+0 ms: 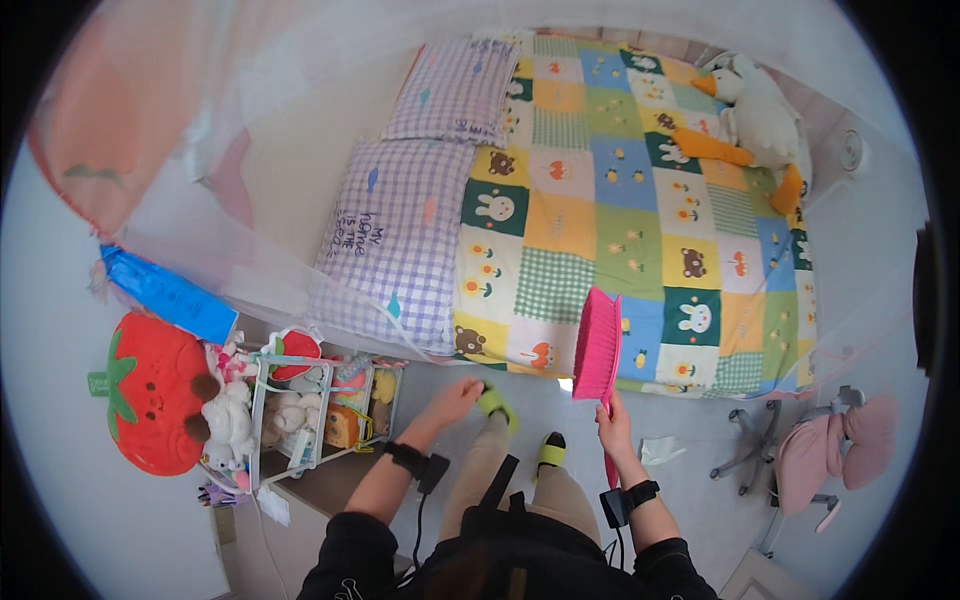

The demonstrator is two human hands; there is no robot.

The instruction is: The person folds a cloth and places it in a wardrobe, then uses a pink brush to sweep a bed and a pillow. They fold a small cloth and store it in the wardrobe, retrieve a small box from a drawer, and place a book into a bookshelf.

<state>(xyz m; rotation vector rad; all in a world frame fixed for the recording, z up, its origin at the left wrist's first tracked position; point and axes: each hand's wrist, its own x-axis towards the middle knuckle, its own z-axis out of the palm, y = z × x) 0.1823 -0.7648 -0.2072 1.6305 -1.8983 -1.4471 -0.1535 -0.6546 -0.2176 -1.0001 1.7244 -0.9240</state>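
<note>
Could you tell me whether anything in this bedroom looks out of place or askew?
Mostly tidy. One pale crumpled scrap lies loose on the floor beside the right hand, which holds a pink brush. The left hand is empty. The patchwork quilt lies flat.

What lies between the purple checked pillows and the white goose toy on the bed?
In the head view, only the patchwork quilt lies between the purple checked pillows and the white goose toy; nothing else rests on that stretch.
</note>
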